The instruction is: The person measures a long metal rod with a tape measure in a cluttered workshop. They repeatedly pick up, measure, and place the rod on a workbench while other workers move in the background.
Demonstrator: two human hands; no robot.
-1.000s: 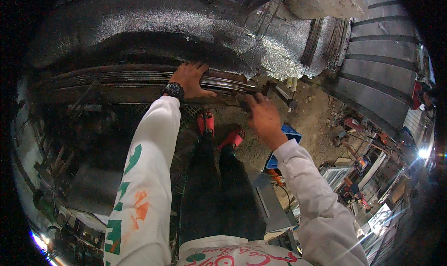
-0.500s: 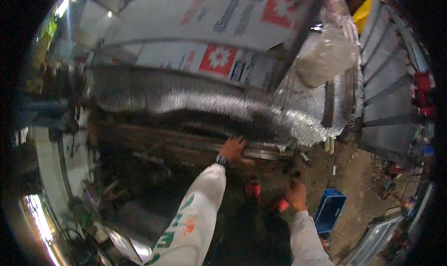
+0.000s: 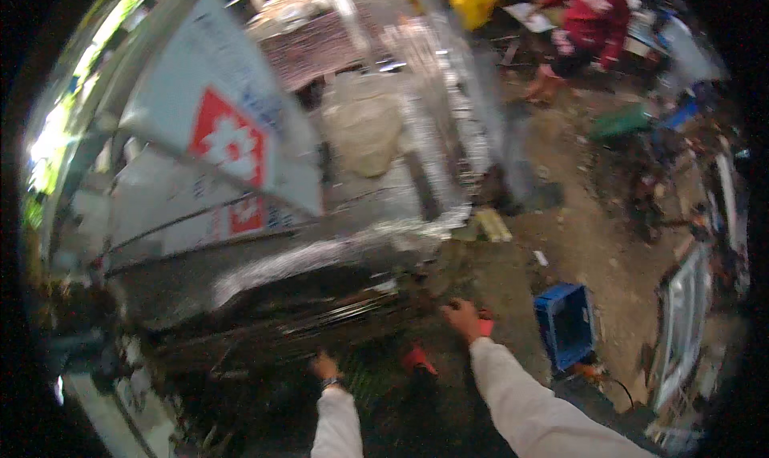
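A dark, worn bench-like structure runs across in front of me, with shiny metal strips along its near side. My left hand, a watch on its wrist, is at the bench's near edge; its fingers are smeared by motion. Just off the bench's right end is my right hand, its fingers loosely bent and partly apart, with no held thing visible. Crinkled silver foil sheeting drapes over the bench top. Red footwear shows below, between my arms.
White printed panels stand at the left, behind the foil. A flat beige piece lies on the foil. On the dirt floor sit a blue crate and, farther right, a framed pane. A person in red is at the far right.
My view has swung to the right, bringing the person in red and more floor into sight. My left hand has come down off the strips toward the bench's near edge; my right hand has moved up.
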